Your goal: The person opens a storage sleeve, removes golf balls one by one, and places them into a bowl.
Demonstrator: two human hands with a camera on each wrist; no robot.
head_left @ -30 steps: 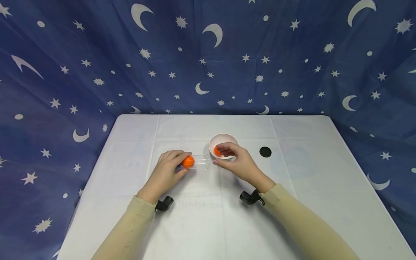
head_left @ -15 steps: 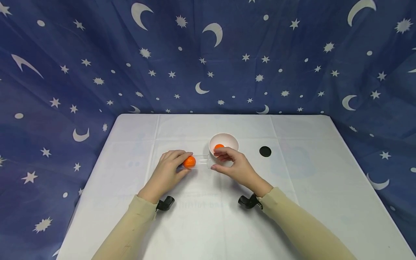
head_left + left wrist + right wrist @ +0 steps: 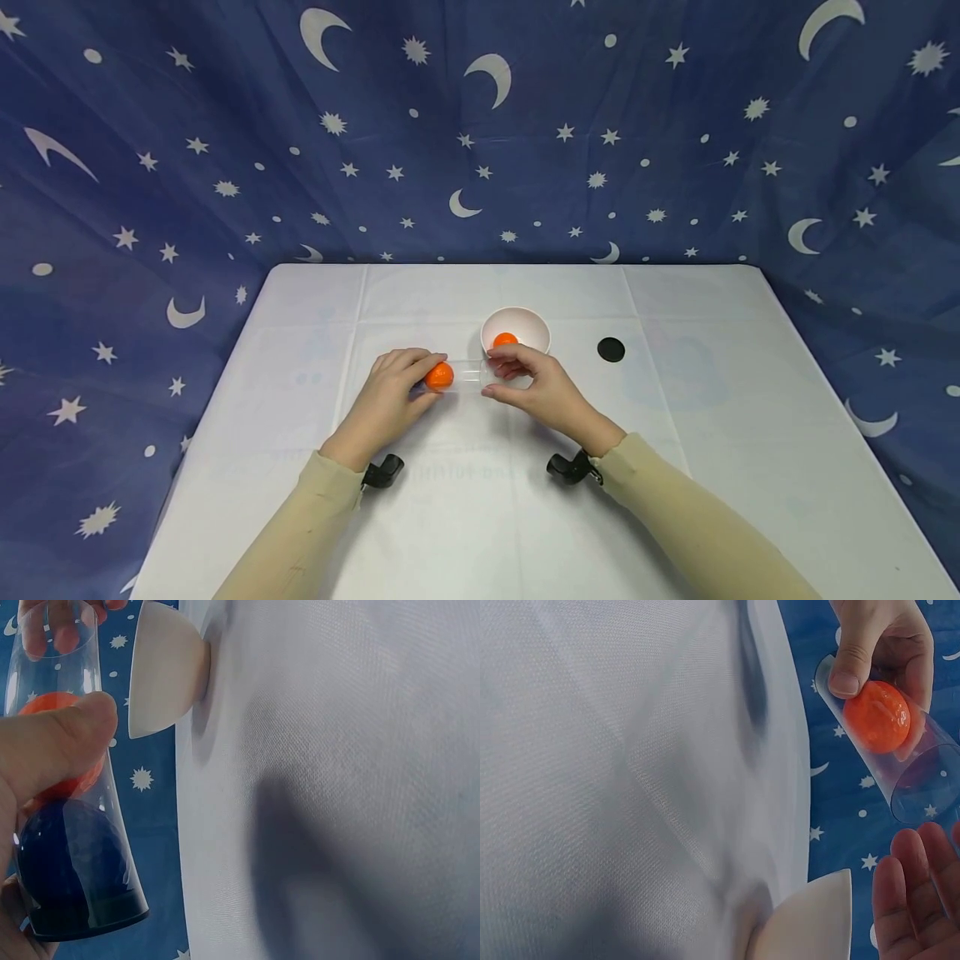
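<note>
My left hand (image 3: 386,402) grips a clear plastic tube (image 3: 470,377), held sideways above the table with its open mouth toward the right. An orange ball (image 3: 877,718) sits inside the tube by the left thumb. Behind it, in the left wrist view, a dark blue ball (image 3: 71,855) lies at the end closed by a dark cap (image 3: 97,919). At the tube's mouth is my right hand (image 3: 551,393), its fingers (image 3: 911,877) loosely extended and nothing in the palm. Just beyond that hand stands a white bowl (image 3: 534,323) with another orange ball (image 3: 505,339) in it.
A flat black disc (image 3: 611,349) lies on the white-covered table (image 3: 465,533), right of the bowl. Behind the table's far edge hangs a blue curtain (image 3: 540,100) with moons and stars.
My right hand has moved left and slightly toward me, from over the bowl to the tube's mouth, uncovering more of the bowl. The left hand and tube have shifted slightly right.
</note>
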